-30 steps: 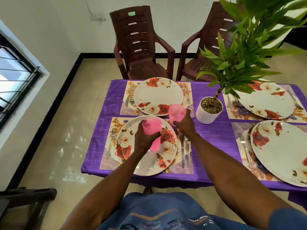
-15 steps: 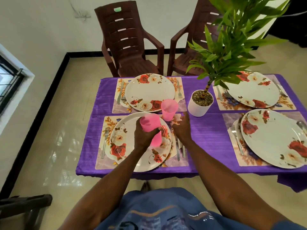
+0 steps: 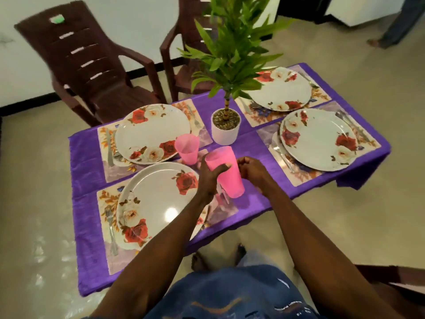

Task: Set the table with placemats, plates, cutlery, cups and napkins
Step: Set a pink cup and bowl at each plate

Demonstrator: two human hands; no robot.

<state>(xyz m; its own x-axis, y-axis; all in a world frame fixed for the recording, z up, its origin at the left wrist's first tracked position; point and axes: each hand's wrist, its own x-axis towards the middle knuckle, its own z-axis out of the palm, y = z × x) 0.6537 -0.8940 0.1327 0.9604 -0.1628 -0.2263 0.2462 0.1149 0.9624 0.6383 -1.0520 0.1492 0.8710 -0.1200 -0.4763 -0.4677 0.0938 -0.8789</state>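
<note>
- Cups: 1 pink cup (image 3: 186, 148) stands upright on the purple table (image 3: 87, 155), just left of the white plant pot (image 3: 225, 132), touching or nearly touching the rim of the far-left plate (image 3: 153, 133).
- I hold a pink stack (image 3: 226, 173) in my left hand (image 3: 210, 174), in the air in front of the plant pot, mouth tipped away and up, base toward me; looks like more than 1 cup nested, count unclear.
- Long axis of the stack runs base-to-mouth, tilted, leaning toward the pot; not vertical.
- Left hand grip: fingers wrapped and clamped round the upper half of the stack.
- Right hand (image 3: 251, 171): fingers curled loosely, close beside the stack, holding nothing that I can see.
- Step in hand, my call: cups stage. 4 placemats, 4 plates and cutlery look laid; 1 cup out; no napkins visible.
- Next move, my call: right hand pulls 1 cup off the stack by its rim, stands it mouth-up on the near side, in front of the pot, by the near-left plate (image 3: 158, 203).
- Needs: left hand holding the stack firm while the cups separate, then a clear landing spot beside the cutlery.
- Right of the pot, 2 plates have no cup yet.
</note>
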